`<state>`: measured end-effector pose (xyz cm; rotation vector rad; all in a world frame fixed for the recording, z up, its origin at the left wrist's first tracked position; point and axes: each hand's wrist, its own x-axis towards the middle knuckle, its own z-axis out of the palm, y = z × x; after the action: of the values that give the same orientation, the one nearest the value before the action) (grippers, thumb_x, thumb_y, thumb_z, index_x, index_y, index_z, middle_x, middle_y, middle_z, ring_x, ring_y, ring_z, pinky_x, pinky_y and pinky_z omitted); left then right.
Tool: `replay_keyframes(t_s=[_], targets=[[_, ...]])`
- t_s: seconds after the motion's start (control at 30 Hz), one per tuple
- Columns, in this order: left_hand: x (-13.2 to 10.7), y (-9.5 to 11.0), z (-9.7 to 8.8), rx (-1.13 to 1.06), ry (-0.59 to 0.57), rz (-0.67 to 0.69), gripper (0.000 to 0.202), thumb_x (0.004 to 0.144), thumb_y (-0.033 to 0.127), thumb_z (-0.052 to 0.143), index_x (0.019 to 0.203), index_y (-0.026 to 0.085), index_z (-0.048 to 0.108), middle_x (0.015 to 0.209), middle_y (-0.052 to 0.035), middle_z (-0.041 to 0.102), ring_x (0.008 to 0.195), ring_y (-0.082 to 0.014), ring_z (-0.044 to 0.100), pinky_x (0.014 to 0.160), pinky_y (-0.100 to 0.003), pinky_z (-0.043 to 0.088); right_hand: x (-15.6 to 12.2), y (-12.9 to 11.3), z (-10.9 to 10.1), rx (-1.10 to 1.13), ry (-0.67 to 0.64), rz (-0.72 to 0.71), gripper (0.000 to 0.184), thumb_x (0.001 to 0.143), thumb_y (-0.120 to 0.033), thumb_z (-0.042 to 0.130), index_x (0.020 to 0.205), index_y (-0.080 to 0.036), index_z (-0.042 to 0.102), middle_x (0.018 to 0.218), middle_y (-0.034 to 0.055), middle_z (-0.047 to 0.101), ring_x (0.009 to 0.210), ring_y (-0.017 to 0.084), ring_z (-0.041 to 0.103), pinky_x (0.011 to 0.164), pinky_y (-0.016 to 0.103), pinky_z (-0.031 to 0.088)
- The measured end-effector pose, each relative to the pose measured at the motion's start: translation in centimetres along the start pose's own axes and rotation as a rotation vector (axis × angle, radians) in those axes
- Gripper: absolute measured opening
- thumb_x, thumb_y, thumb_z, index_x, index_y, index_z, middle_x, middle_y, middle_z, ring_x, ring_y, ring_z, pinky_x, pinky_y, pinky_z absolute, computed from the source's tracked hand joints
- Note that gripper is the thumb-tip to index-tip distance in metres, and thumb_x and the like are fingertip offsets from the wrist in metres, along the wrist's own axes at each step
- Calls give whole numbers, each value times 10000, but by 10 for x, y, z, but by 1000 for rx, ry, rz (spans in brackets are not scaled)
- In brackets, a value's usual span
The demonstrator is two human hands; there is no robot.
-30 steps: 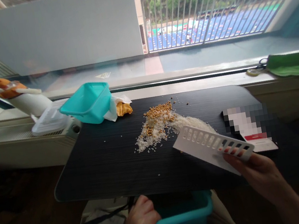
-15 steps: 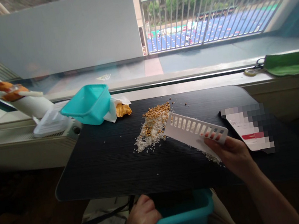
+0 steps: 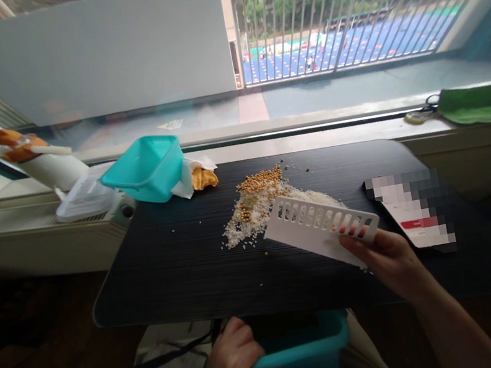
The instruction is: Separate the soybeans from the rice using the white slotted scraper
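My right hand (image 3: pixel 387 257) grips the right end of a white plastic strip with a row of slots (image 3: pixel 316 228). The strip stands tilted on the black table, its lower edge near the tabletop, and hides part of a pile of rice (image 3: pixel 256 207). Yellow-brown beans (image 3: pixel 261 179) lie on the far side of the rice, with some mixed into it. Below the table's near edge my left hand (image 3: pixel 235 361) is closed on the rim of a teal plastic bin (image 3: pixel 304 353), whose inside is dark.
A second teal container (image 3: pixel 149 169) stands at the table's far left, beside a crumpled orange cloth (image 3: pixel 204 178) and white paper. A blurred phone-like device (image 3: pixel 413 212) lies right. Scissors (image 3: pixel 432 102) and a green cloth (image 3: pixel 474 103) rest on the sill.
The slotted strip has moved a little toward me and down, uncovering more rice behind it. My left hand keeps its hold on the bin.
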<state>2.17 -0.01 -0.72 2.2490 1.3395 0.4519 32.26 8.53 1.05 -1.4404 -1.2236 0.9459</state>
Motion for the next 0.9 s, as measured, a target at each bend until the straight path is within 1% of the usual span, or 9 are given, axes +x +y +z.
replay_keyframes(t_s=[0.1,0.23,0.33,0.43,0.6,0.67,0.73,0.8,0.9], targets=[[-1,-1,-3,-4,11,-10,173,658,17,693,554,140,632,630,-35,598,706,-209,599,636,-303,509,-2,-3,3,-9,-101,-30,177,745,-354,756,851,-224,812,833,39,799,791,239,735,729,293,577],[-1,-2,-5,-8,15,-11,182,662,18,705,544,139,638,616,-37,601,704,-213,598,604,-291,497,-7,-8,7,-38,-221,-87,135,790,-319,720,854,-236,805,839,33,796,798,222,737,733,270,572],[-1,-2,-6,-10,22,-16,197,651,8,714,531,142,633,611,-35,600,708,-213,594,601,-288,492,-12,-9,7,-50,-267,-98,127,809,-300,704,857,-232,801,849,33,794,806,212,734,732,251,570],[-1,-2,-7,-18,22,-17,190,648,13,727,542,146,641,620,-33,607,721,-212,593,625,-294,501,-19,-7,2,-65,-269,-66,140,817,-310,700,882,-237,801,855,29,795,812,206,732,735,234,568],[1,1,-9,-52,-3,-31,201,682,5,711,550,139,639,660,-44,624,748,-209,602,621,-281,493,-32,-2,-16,-62,-382,63,167,829,-344,698,899,-237,807,845,35,796,766,215,735,658,225,584],[1,2,-10,-56,-4,-39,204,688,-3,704,553,134,637,671,-48,628,755,-212,602,630,-287,493,-36,-1,-19,-33,-333,92,169,818,-360,709,886,-243,810,855,35,799,783,224,738,673,236,591],[1,1,-9,-47,0,-40,205,687,3,711,547,131,634,653,-47,621,748,-214,598,627,-290,491,-38,-1,-17,-17,-255,100,171,811,-368,715,888,-248,811,870,36,800,805,231,739,694,245,594],[0,0,-8,-31,-1,-37,206,677,13,726,539,132,631,634,-45,614,737,-215,594,618,-290,488,-41,-2,-7,-13,-208,72,167,811,-353,715,891,-240,808,881,43,800,823,239,740,713,261,597],[0,-1,-7,-4,2,-25,207,656,19,742,533,139,627,617,-39,612,728,-216,594,611,-289,488,-47,-4,20,-6,-191,-37,163,837,-297,684,924,-214,794,928,65,795,868,256,743,771,304,599]])
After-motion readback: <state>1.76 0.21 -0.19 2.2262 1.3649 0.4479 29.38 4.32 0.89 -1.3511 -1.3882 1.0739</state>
